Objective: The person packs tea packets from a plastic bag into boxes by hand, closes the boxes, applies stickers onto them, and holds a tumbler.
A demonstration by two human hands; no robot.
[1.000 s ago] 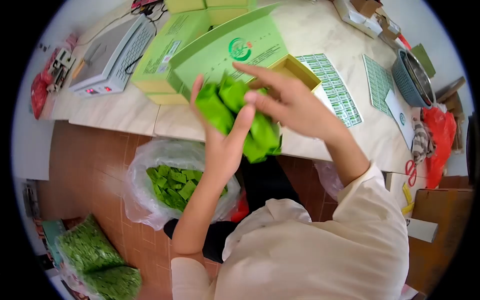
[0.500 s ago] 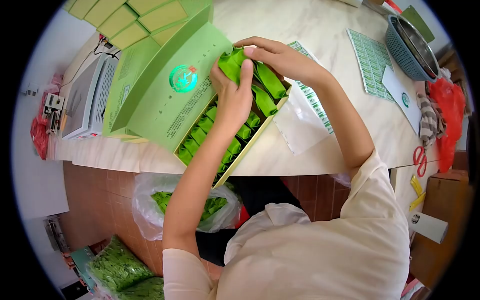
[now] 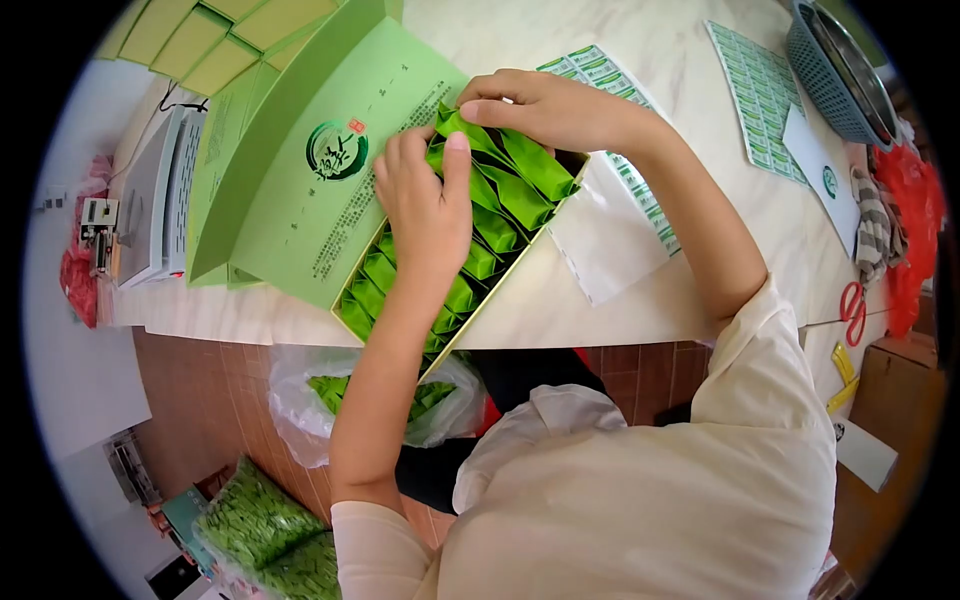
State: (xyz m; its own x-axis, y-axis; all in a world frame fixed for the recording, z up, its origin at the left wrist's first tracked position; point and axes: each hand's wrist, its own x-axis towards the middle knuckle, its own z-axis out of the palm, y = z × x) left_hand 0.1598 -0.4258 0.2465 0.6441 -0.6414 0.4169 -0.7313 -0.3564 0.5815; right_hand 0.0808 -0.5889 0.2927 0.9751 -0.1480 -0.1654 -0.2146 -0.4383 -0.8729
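A long, open box (image 3: 481,307) lies slantwise at the table's front edge, filled with rows of shiny green foil packets (image 3: 522,198). My left hand (image 3: 425,200) rests over the box's left side, fingers spread, its thumb raised against the packets. My right hand (image 3: 540,108) reaches over the far end, thumb and fingertips closed on the top of a green packet (image 3: 452,122); its far fingers are partly hidden. The light green lid (image 3: 385,90) stands folded back on the left, with printed text and a round emblem.
Stacked green boxes (image 3: 215,45) stand at the back left beside a grey machine (image 3: 155,200). Label sheets (image 3: 757,100), a clear plastic sleeve (image 3: 610,235), a blue basket (image 3: 830,80) and red scissors (image 3: 852,312) lie rightward. Below is an open bag of packets (image 3: 300,400).
The packets between my hands have gone down into the box's far end. My left hand has moved left and opened its fingers; my right hand stays at the far end. The view has shifted slightly.
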